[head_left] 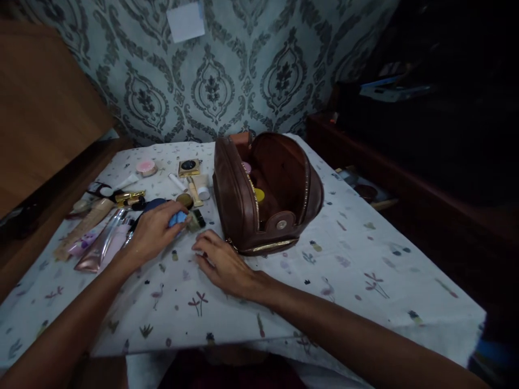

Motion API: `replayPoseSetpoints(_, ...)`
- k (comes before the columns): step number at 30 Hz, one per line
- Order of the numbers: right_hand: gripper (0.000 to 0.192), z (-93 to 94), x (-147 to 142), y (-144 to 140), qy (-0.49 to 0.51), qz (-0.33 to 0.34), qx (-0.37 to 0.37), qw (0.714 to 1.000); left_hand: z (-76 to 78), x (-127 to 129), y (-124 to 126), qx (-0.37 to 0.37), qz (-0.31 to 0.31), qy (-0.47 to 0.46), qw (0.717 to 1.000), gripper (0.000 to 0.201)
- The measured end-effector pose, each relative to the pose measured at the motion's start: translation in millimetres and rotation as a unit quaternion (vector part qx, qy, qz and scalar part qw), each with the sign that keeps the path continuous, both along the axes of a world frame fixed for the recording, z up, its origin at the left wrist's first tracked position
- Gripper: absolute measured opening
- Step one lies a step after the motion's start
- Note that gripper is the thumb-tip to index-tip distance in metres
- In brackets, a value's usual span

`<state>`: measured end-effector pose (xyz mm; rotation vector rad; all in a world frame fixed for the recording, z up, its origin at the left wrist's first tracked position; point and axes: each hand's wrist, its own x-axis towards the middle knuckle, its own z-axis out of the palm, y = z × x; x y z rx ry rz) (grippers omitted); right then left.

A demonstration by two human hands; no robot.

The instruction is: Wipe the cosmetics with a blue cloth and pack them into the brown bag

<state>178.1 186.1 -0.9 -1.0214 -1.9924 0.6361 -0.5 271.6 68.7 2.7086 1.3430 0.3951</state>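
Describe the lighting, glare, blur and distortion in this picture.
Head view: dim overall, the right background nearly black; head view: deep shadow inside the brown bag, faint sheen on the metallic tube; head view: tablecloth seemingly stretched toward its near right corner; head view: cosmetics too soft for readable labels.

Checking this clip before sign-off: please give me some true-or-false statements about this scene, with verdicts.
1. The right hand is nearer the brown bag than the left hand is. True.
2. The brown bag is zipped shut. False: it gapes open.
3. A yellow item shows inside the brown bag. True.
4. The left hand reaches into the brown bag. False: its fingers are at a blue item.
5. A pale sheet is on the patterned wall. True.
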Motion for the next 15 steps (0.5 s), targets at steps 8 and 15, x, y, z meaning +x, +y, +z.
replayPoseSetpoints(8, 0.04, -4.0, -18, 1, 0.077, -0.155, -0.059, 0.983, -27.8, 2, -5, -0.079, -0.028, -0.12, 0.989, 0.045)
replayPoseSetpoints(15, 0.053, -2.7, -22, 5, 0.055, -0.172, -0.083, 0.98, -40.5, -2, -2, -0.114, -0.056, -0.242, 0.962, 0.034)
